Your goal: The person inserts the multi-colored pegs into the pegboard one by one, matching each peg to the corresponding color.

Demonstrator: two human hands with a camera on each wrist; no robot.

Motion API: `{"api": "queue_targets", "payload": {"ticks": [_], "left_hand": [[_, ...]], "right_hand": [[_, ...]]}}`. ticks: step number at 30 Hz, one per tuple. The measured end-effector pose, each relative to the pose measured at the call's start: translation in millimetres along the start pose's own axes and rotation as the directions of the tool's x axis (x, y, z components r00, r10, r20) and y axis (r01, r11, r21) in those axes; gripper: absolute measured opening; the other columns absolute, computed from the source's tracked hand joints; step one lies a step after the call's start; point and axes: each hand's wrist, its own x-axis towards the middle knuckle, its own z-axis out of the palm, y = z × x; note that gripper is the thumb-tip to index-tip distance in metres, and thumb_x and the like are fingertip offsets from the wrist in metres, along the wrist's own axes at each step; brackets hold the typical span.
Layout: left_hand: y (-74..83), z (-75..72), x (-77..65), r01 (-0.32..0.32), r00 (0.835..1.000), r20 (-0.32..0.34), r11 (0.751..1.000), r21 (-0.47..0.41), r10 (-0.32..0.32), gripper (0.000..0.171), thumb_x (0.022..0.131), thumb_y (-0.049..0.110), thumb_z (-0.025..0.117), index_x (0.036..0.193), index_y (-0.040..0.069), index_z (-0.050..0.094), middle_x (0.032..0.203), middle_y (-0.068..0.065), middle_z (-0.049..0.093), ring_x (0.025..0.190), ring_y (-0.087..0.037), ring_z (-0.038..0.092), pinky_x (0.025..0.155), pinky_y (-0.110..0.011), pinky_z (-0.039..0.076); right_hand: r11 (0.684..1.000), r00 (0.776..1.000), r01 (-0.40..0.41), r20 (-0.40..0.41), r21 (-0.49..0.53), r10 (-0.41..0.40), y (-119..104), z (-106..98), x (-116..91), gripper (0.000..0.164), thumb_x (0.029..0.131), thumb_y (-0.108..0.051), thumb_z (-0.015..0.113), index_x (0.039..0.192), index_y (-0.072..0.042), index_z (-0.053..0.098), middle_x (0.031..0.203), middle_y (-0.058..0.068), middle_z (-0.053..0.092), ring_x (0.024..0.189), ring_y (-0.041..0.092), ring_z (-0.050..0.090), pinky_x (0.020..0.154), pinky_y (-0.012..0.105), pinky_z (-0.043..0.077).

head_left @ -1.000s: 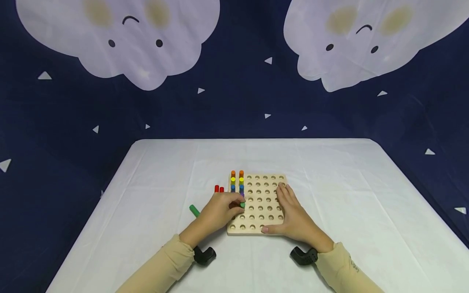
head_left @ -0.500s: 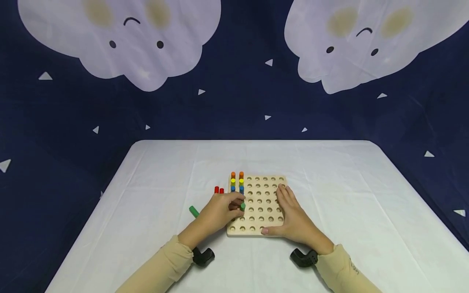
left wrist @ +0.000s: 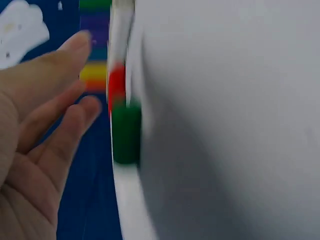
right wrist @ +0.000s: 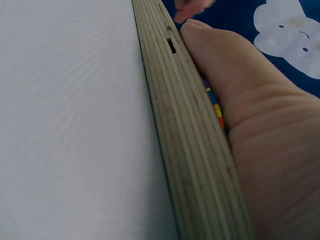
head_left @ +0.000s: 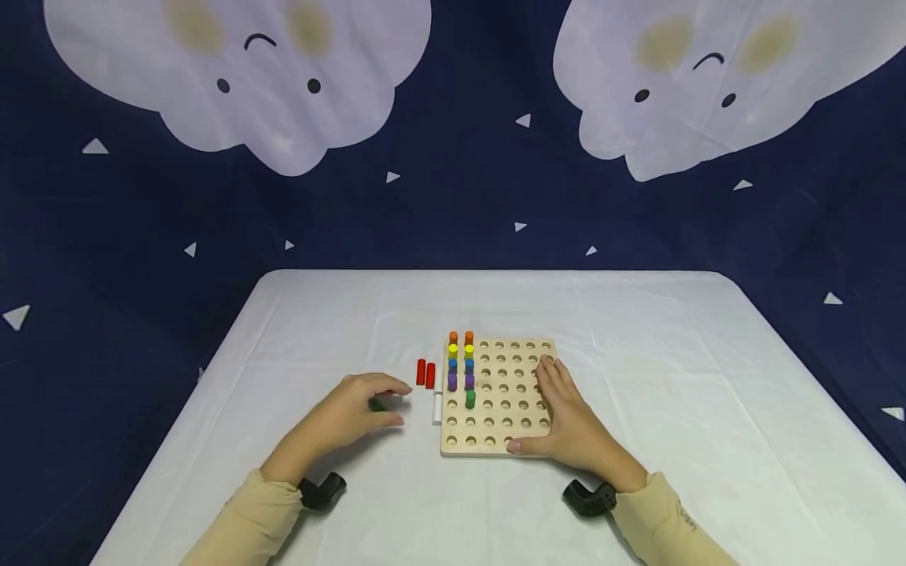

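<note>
The left hand, grasping nothing, held thumb and fingers apart near a loose green peg, while the right hand rested unclenched on the right side of the pegboard. Coloured pegs stood upright in the board's two leftmost columns; red pegs and white pegs lay to its left on the table.

A makeshift tabletop set — cloud-printed backdrop behind a white-covered table.

A white-covered table bears a wooden pegboard, lying flat. Along the pegboard's left edge lie two white pegs, with two red pegs just beside them and a green peg farther left, partly hidden from above.
</note>
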Motion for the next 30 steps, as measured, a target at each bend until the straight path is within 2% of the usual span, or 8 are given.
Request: {"api": "queue_targets", "payload": {"ticks": [3,7,13,19,21,25,30], "left_hand": [[-13.3,-11.6,-7.9,-0.013,0.999,0.038,0.993,0.117,0.009,0.040,0.080,0.018,0.082,0.117,0.009,0.071,0.114,0.000,0.073,0.105,-0.018,0.068,0.094,-0.040,0.054],[-22.5,-18.0,-12.5,-0.041,0.996,0.086,0.983,0.179,0.026,0.037,0.082,0.016,0.080,0.116,0.007,0.071,0.112,0.000,0.073,0.108,-0.020,0.067,0.096,-0.040,0.054],[-25.5,-15.6,-10.0,-0.140,0.989,0.081,0.964,0.225,0.125,0.028,0.082,0.010,0.079,0.109,0.005,0.074,0.103,-0.001,0.074,0.094,-0.015,0.069,0.084,-0.030,0.057],[-22.6,-11.0,-6.2,-0.221,0.975,0.089,0.935,0.277,0.204,0.022,0.083,0.007,0.077,0.105,0.005,0.076,0.095,0.001,0.072,0.088,-0.013,0.066,0.079,-0.027,0.056],[-21.2,-8.7,-4.4,-0.223,0.974,0.089,0.934,0.279,0.206,0.020,0.084,0.007,0.077,0.104,0.005,0.076,0.093,0.001,0.070,0.087,-0.011,0.063,0.078,-0.026,0.055],[-14.9,-3.0,0.2,-0.183,0.983,0.070,0.941,0.283,0.171,0.018,0.087,0.009,0.075,0.105,0.007,0.074,0.095,0.002,0.067,0.090,-0.011,0.061,0.082,-0.028,0.055],[-3.4,5.3,9.0,-0.168,0.986,0.062,0.956,0.241,0.157,0.019,0.090,0.014,0.072,0.109,0.010,0.071,0.100,0.004,0.065,0.094,-0.010,0.060,0.085,-0.031,0.054]], "right_hand": [[1.000,1.000,-0.005,-0.001,0.002,0.005,0.8,0.4,-0.9,0.142,0.057,-0.079,0.077,0.158,-0.004,0.012,0.168,0.010,0.000,0.154,0.037,-0.003,0.118,0.065,0.016],[1.000,1.000,-0.005,0.001,0.009,0.005,1.1,1.1,-1.9,0.142,0.056,-0.079,0.078,0.158,-0.004,0.012,0.168,0.010,0.000,0.154,0.037,-0.004,0.118,0.065,0.016],[1.000,1.000,-0.013,0.006,0.007,0.013,1.6,0.9,-2.2,0.143,0.056,-0.081,0.076,0.159,-0.005,0.011,0.168,0.007,-0.001,0.155,0.035,-0.005,0.118,0.064,0.016],[1.000,1.000,0.007,0.000,0.009,-0.007,2.0,0.8,-1.1,0.141,0.058,-0.079,0.077,0.158,-0.004,0.012,0.168,0.009,0.000,0.154,0.038,-0.004,0.117,0.066,0.016],[1.000,1.000,0.007,0.000,0.009,-0.007,2.1,0.5,-0.9,0.141,0.058,-0.079,0.077,0.158,-0.004,0.012,0.168,0.009,0.000,0.154,0.038,-0.004,0.117,0.066,0.016],[1.000,1.000,0.008,0.000,0.008,-0.008,2.3,-0.2,-0.5,0.141,0.058,-0.079,0.077,0.158,-0.004,0.012,0.168,0.009,0.000,0.154,0.038,-0.004,0.117,0.066,0.016],[1.000,1.000,0.004,0.003,0.008,-0.004,2.2,-0.6,0.3,0.141,0.058,-0.079,0.077,0.159,-0.005,0.012,0.168,0.009,0.000,0.154,0.037,-0.004,0.118,0.065,0.015]]}}
